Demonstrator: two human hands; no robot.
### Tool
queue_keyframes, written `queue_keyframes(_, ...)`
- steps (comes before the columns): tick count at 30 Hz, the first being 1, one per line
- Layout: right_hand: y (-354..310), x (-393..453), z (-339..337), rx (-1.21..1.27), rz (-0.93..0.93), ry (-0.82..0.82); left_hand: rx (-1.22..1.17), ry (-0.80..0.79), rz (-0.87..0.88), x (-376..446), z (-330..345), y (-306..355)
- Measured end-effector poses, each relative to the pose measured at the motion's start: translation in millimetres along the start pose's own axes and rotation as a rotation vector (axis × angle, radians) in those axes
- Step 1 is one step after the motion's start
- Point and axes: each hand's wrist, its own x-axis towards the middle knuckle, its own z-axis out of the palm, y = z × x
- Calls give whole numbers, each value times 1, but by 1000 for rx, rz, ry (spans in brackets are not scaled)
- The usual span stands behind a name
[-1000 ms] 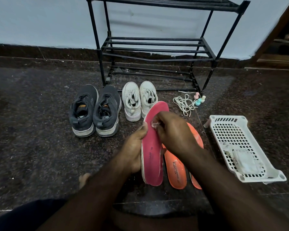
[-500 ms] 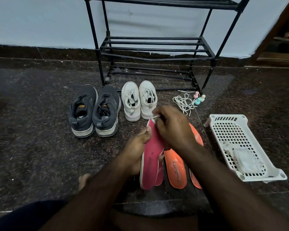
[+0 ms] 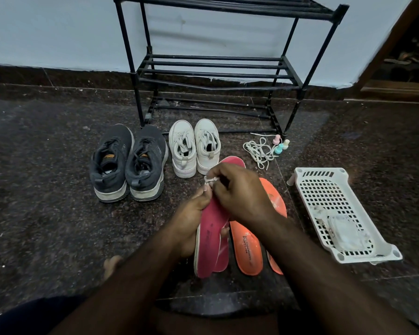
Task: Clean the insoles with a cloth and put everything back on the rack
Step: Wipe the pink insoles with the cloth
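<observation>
Black rack (image 3: pixel 218 71) stood against wall. Dark sneakers (image 3: pixel 128 163) and white shoes (image 3: pixel 195 146) sat before it. Left hand (image 3: pixel 191 218) gripped pink insole (image 3: pixel 212 240) above orange insoles (image 3: pixel 246 250). Right hand (image 3: pixel 240 192) pinched small white cloth (image 3: pixel 209 181) against the insole's left edge.

Dark print is seen running lengthwise on the orange insole (image 3: pixel 246 245); its first word appears to read "CAMPUS", the second line is too small to be read. Faint marks on the pink insole (image 3: pixel 209 240) cannot be read.
</observation>
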Motion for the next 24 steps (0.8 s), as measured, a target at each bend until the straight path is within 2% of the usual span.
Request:
queue_keyframes(2, 4, 4, -5, -54, -11, 32, -7, -5, 1, 0, -2, 2)
queue_keyframes(4, 12, 9, -12, -134, 58, 83, -15, -8, -8, 1, -5, 4)
queue_keyframes(6, 10, 7, -13, -162, 112, 21, -50, 18, -29, 2, -7, 5)
queue_keyframes(10, -9, -6, -3, -99, 48, -157, -181, 15, -31, 5, -9, 3)
queue_keyframes(15, 0, 1, -8, -149, 100, -79, -164, 62, 8, 6, -8, 5)
queue_keyframes(20, -17, -10, -3, -84, 32, -265, -189, 168, 33, 7, -11, 7)
queue_keyframes(24, -5, -2, -7, -101, 111, -91, -159, 184, 103, 6, -9, 8)
